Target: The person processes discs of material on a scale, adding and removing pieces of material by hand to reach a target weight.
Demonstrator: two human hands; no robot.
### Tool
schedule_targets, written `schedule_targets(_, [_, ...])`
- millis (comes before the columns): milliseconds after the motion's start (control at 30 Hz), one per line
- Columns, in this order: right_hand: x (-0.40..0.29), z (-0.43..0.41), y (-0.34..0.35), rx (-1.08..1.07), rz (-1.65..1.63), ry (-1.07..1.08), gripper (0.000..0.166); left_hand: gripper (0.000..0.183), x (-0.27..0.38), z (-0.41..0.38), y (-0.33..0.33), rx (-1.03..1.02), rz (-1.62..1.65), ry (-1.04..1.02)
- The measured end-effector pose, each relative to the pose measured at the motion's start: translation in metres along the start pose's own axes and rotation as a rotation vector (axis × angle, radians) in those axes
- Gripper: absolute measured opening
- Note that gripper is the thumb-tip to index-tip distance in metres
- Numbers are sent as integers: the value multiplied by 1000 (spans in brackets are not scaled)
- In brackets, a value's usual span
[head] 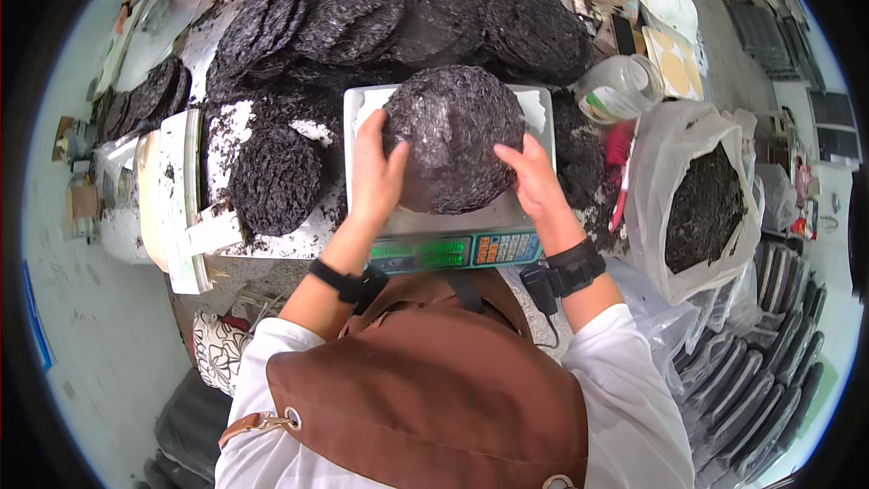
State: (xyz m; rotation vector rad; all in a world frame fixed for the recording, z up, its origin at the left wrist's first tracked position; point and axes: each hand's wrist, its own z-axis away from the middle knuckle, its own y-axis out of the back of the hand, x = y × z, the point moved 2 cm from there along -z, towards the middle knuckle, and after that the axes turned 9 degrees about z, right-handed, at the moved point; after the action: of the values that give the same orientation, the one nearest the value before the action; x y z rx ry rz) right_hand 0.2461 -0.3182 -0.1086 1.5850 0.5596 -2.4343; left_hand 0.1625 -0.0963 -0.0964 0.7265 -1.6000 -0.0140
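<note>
Both hands hold a round disc of dried dark seaweed (pixel 455 142) by its two sides, over the white tray (pixel 353 122) of a digital scale (pixel 455 252) with a lit green display. My left hand (pixel 377 166) grips the disc's left edge, thumb on top. My right hand (pixel 533 173) has the right edge, its thumb also on top; the other fingers are partly hidden beneath. Whether the disc touches the tray cannot be told. A smaller dark disc (pixel 277 180) lies left of the scale. Behind, overlapping stacks of seaweed discs (pixel 349 17) lean in a row.
An open plastic bag of loose seaweed (pixel 706 210) stands at the right, near a red-handled tool (pixel 620 197) and a clear plastic jar (pixel 618 89). Stacked sheets (pixel 180 197) stand at the left. Another person's arm (pixel 127 0) shows at the upper left.
</note>
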Motion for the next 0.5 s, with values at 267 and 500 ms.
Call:
schedule_targets(267, [-103, -100, 24, 142, -26, 143, 33, 99, -74, 49, 164, -317, -824, 239])
schedule_targets(500, [-73, -70, 14, 291, 300, 189, 60, 79, -105, 69, 185, -460, -804, 127])
